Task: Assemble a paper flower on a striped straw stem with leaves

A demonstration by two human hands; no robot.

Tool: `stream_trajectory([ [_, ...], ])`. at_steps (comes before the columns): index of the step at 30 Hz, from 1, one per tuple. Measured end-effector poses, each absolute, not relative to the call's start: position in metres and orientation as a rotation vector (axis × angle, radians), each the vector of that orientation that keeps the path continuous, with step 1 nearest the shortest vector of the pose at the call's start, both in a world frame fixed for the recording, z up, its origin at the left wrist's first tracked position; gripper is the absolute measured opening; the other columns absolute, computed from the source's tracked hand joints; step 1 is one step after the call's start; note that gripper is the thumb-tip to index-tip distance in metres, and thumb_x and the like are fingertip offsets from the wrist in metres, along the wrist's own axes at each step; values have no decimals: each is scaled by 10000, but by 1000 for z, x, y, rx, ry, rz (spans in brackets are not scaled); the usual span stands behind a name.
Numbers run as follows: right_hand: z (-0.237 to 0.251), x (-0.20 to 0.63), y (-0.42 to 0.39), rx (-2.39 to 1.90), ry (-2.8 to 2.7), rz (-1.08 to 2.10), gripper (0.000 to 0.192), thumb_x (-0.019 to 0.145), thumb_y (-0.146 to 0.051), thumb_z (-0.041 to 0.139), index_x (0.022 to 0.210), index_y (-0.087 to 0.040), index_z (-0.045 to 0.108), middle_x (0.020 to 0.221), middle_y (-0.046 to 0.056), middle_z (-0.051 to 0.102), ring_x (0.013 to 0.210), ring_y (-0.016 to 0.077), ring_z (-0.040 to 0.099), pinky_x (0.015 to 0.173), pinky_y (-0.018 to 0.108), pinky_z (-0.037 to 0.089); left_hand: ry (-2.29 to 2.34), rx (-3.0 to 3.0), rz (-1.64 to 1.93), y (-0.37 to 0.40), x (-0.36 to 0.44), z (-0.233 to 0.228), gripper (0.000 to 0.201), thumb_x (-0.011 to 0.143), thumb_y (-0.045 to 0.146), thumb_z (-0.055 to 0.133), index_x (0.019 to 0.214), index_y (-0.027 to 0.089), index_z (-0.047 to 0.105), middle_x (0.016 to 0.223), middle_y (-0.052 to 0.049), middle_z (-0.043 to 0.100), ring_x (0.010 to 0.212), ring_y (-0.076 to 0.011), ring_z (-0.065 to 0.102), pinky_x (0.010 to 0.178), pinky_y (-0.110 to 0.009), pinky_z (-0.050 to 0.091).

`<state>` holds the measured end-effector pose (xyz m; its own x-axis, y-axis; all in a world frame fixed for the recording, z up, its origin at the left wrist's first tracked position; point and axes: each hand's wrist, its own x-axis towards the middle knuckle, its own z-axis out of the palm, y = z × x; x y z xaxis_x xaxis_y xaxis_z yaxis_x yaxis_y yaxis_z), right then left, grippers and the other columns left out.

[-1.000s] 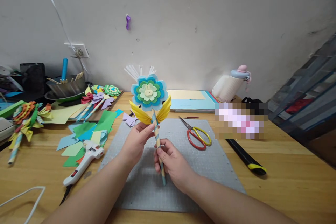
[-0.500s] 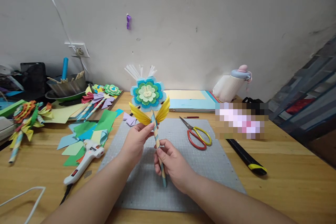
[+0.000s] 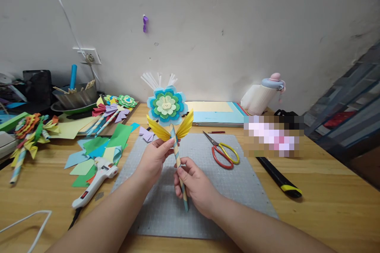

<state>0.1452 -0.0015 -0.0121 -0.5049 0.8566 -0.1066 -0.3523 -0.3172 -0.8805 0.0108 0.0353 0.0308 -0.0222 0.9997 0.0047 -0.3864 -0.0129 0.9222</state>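
Two hands hold up one paper flower with yellow leaves (image 3: 168, 107) at mid-frame: left hand (image 3: 154, 158) pinches under a leaf, right hand (image 3: 194, 184) wraps its striped paper stick (image 3: 179, 162); leaf-fixing step, next needs steady pressing.

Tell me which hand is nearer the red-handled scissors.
Right. The right hand grips the striped stem just left of the scissors; the left hand, pinching the yellow leaves, sits farther left.
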Motion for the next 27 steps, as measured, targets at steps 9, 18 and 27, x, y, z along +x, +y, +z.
stream_trajectory([
  [9,-9,145,-3,-731,-1078,1911,378,808,-538,626,950,-221,477,673,-74,556,480,55,511,465,185,403,894,906,1359,30,13,35,276,724,368,746,905,160,740,929,-90,741,902,-206,638,740,-282,492],
  [18,-7,146,-3,-769,-1097,1906,389,796,-537,638,954,-218,483,675,-71,548,484,61,511,444,184,412,946,948,1389,33,10,33,259,731,348,752,932,185,736,922,-74,746,922,-210,641,782,-297,477],
  [27,-9,146,-2,-781,-1084,1915,359,806,-518,635,953,-227,484,667,-73,548,473,64,515,434,181,401,971,976,1379,35,7,33,253,722,333,754,923,182,736,933,-79,752,960,-244,650,806,-329,472],
])
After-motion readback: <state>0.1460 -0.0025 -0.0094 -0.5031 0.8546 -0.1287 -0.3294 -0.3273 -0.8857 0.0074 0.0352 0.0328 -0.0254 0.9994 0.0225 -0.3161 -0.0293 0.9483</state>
